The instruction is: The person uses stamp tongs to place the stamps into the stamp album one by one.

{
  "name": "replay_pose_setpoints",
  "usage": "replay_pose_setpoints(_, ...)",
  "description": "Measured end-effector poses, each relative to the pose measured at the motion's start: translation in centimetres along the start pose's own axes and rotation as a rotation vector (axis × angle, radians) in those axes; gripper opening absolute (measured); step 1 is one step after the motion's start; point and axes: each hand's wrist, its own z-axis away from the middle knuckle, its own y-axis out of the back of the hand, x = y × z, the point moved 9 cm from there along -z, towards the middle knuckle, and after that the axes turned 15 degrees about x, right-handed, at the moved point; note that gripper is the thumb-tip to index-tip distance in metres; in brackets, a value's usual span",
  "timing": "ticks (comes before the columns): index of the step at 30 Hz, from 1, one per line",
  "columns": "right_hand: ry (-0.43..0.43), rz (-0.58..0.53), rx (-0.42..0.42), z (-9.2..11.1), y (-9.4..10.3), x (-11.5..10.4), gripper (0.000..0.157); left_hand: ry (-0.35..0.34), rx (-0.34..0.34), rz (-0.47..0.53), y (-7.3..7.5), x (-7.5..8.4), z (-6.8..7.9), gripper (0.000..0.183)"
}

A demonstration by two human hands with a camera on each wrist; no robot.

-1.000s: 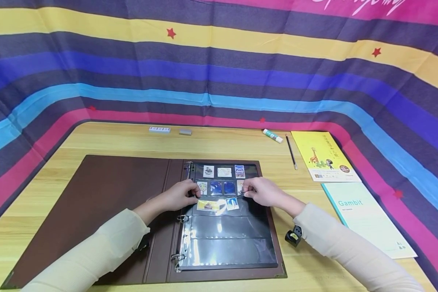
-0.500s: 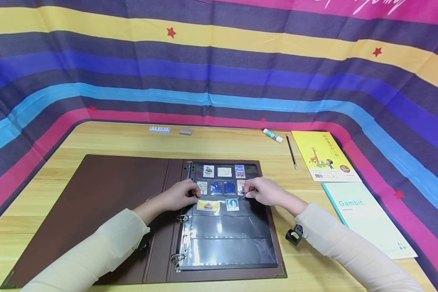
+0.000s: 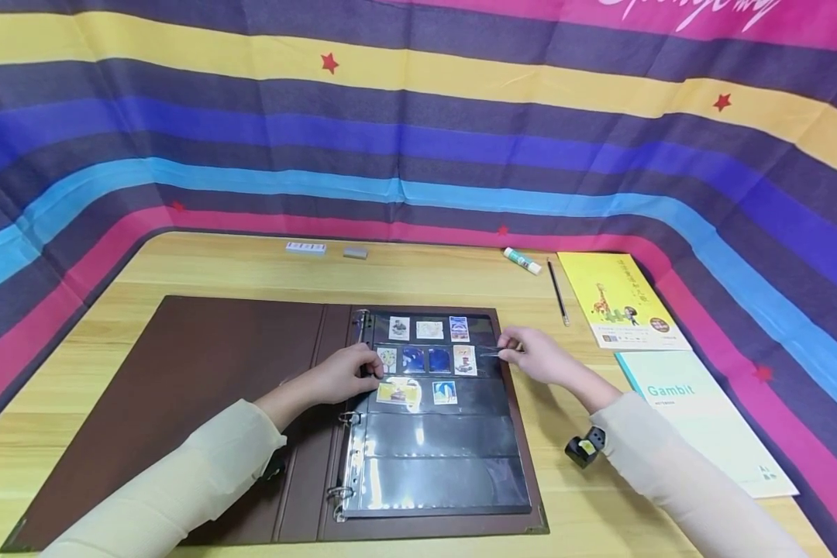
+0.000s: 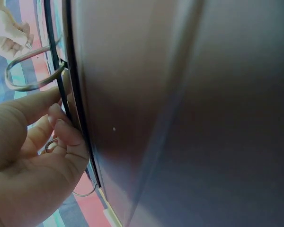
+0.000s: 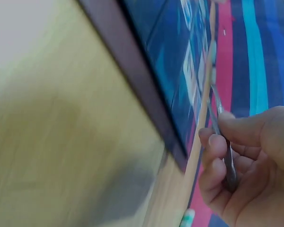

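Observation:
A brown ring-binder stamp album [image 3: 244, 387] lies spread on the table, its black pocket page [image 3: 439, 434] on the right side. Several stamps fill the upper two rows; in the third sit a yellow stamp [image 3: 394, 391] and a blue-and-white stamp [image 3: 444, 393]. My left hand [image 3: 345, 373] has its thumb and fingers curled at the page's left edge, close to the metal rings [image 4: 28, 71]; the fingertips are partly hidden. Just off the page's upper right edge, my right hand [image 3: 535, 354] grips metal tweezers [image 5: 229, 165]. Their tips are apart and no stamp shows between them.
Along the table's back are a white-and-blue box [image 3: 305, 248], a grey eraser-like block [image 3: 355, 253] and a glue stick [image 3: 522, 260]. A pencil [image 3: 558, 291], a yellow booklet [image 3: 617, 298] and a Gambit notebook [image 3: 700, 426] lie at the right. A striped cloth [image 3: 418, 139] hangs behind.
My right hand has drawn away to the right with the tweezers, uncovering the last stamp of the second row. The blue-and-white stamp has straightened in its row. My left hand has stayed put.

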Motion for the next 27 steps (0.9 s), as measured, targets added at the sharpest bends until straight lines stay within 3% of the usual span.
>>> replay_pose_setpoints(4,-0.131,-0.024,0.033,0.1,1.4,3.1,0.006,-0.005,0.004,0.000,0.1,0.0,-0.1,0.007)
replay_pose_setpoints(10,-0.266,0.090,0.053,0.6,2.8,6.6,0.010,-0.010,0.006,-0.006,0.1,-0.1,0.0,0.007)
replay_pose_setpoints(20,-0.288,0.228,-0.014,1.1,2.2,7.7,0.025,-0.006,0.008,-0.006,0.0,-0.2,0.0,0.007)
replay_pose_setpoints(27,-0.290,0.221,-0.044,1.1,1.9,7.8,0.026,0.003,0.006,-0.008,-0.1,-0.2,-0.1,0.007)
